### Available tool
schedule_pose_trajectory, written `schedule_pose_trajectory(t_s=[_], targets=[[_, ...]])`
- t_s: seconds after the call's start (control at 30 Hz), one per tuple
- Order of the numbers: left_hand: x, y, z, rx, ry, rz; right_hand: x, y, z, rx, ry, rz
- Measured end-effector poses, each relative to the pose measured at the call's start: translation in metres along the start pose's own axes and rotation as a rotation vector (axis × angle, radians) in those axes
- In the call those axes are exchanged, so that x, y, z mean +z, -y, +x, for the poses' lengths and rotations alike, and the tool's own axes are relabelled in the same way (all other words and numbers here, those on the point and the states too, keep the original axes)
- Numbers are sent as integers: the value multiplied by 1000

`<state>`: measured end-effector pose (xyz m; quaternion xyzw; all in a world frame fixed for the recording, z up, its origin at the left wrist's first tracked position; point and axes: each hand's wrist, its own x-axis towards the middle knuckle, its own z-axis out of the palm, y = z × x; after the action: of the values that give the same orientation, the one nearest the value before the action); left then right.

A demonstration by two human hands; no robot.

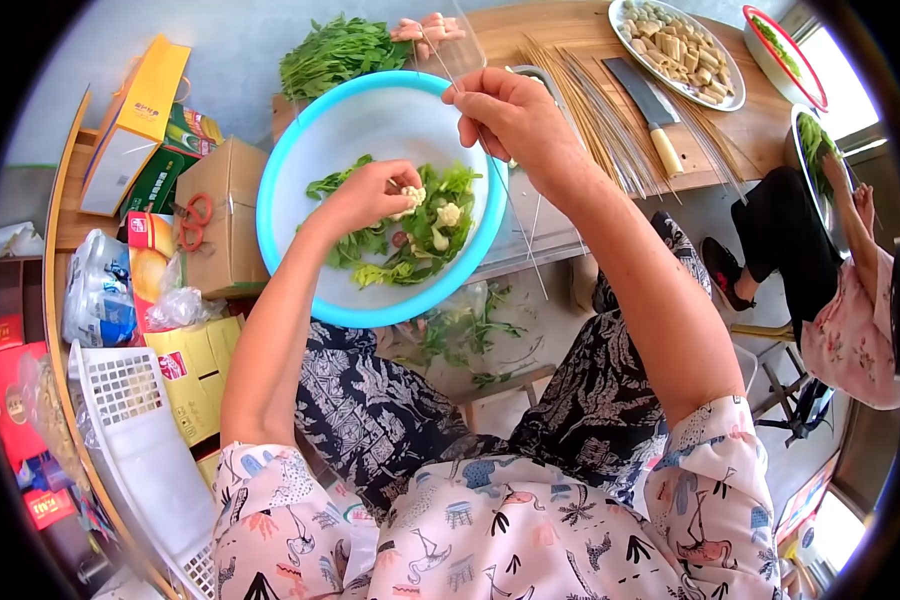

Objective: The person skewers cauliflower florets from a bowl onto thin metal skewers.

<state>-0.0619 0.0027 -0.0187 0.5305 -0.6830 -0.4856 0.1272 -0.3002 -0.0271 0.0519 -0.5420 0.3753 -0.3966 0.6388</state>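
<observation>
Wooden table (560,22), pale wall (235,45), cauliflower (449,214) in blue-rimmed basin (267,200)

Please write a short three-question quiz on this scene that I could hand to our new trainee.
1. Multiple choice: What does the left hand hold?
a) a cleaver
b) a cauliflower piece
c) a pair of scissors

2. True or false: The right hand is empty.

3. Fill in the blank: The basin that holds the leafy greens has a ____ rim.

Key:
1. b
2. False; it holds a thin stick.
3. light blue
</observation>
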Motion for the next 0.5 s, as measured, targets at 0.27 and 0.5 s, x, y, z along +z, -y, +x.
schedule_pose_trajectory(t_s=[0.27,0.5], targets=[[0,-17,-26,206,-348,-1162,9,1,-5,24,41,-90],[6,-10,-21,278,-508,-1352,24,-12,-10,-12,163,-196]])
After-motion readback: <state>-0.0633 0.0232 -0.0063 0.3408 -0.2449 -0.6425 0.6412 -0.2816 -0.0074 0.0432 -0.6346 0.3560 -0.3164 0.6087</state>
